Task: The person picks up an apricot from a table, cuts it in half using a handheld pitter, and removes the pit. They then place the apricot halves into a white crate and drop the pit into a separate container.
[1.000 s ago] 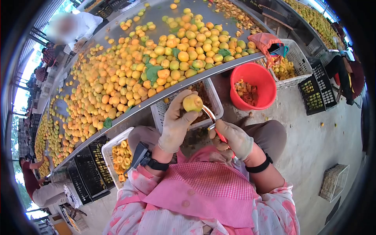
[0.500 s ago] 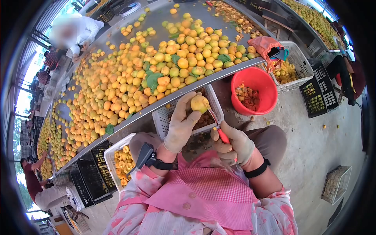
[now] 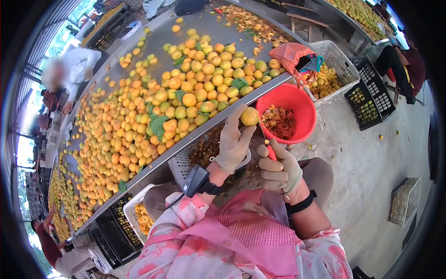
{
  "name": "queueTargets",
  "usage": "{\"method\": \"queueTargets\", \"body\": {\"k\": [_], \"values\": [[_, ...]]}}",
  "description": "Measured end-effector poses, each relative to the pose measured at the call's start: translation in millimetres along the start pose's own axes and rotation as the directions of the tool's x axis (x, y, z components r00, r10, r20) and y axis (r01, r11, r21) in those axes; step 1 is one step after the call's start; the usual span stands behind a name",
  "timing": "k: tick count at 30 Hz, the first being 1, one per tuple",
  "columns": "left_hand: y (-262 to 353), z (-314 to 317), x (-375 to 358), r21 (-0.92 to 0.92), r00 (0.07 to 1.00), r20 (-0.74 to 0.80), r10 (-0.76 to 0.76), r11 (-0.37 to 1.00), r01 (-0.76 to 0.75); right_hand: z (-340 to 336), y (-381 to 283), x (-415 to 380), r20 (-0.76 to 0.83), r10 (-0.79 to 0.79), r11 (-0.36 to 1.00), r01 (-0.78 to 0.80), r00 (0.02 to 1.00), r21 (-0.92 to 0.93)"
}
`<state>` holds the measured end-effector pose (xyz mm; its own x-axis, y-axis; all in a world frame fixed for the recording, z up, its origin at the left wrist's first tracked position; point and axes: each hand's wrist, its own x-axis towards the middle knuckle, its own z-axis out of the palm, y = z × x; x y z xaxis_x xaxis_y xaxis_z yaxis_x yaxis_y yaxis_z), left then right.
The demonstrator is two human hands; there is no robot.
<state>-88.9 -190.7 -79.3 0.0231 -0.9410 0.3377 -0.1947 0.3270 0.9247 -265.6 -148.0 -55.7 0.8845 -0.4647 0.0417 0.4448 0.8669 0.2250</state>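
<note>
A yellow apricot (image 3: 249, 116) sits pinched in the fingertips of my gloved left hand (image 3: 233, 142), raised beside the red bucket (image 3: 310, 122). My gloved right hand (image 3: 284, 169) is wrapped round the red handle of a small knife (image 3: 272, 152). The knife's blade points up, its tip close to the right side of the apricot. Orange-brown fruit scraps (image 3: 280, 121) lie in the bucket behind the blade. Below my left hand, a white crate (image 3: 180, 163) with brown scraps is partly hidden.
Apricots (image 3: 139, 111) with some leaves cover much of the metal table (image 3: 204, 129). An orange bag (image 3: 289, 57) lies at its edge. Cut fruit fills white crates right (image 3: 332, 46) and left (image 3: 134, 200). A black crate (image 3: 370, 104) stands further right; a person (image 3: 79, 67) is across the table.
The view has shifted. Both hands, with apricot and knife, have moved up and right against the background, and the apricot now appears right by the bucket's rim.
</note>
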Motion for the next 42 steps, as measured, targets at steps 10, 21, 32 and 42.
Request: {"method": "queueTargets", "body": {"k": [10,21,32,42], "values": [[-21.7,63.1,43.7,0.206,0.993,0.035,0.117,0.971,-0.122,7.2,-39.2,-5.0,0.155,-0.237,0.959,0.206,0.959,0.192],[-38.7,72.5,54.3,0.402,0.924,0.107,0.366,0.835,-0.377,29.4,-57.1,-12.6,0.216,-0.265,0.956,0.227,0.940,0.187],[-29.3,36.1,51.3,-0.716,0.862,0.313,-0.399,0.497,0.490,5.0,-85.5,-14.1,-0.534,-0.688,0.714,0.326,0.492,-0.620],[-6.5,19.3,41.7,-0.638,0.853,0.359,-0.380,0.566,0.521,22.1,-42.2,-1.4,-0.349,-0.771,0.271,-0.221,0.532,-0.937]]}}
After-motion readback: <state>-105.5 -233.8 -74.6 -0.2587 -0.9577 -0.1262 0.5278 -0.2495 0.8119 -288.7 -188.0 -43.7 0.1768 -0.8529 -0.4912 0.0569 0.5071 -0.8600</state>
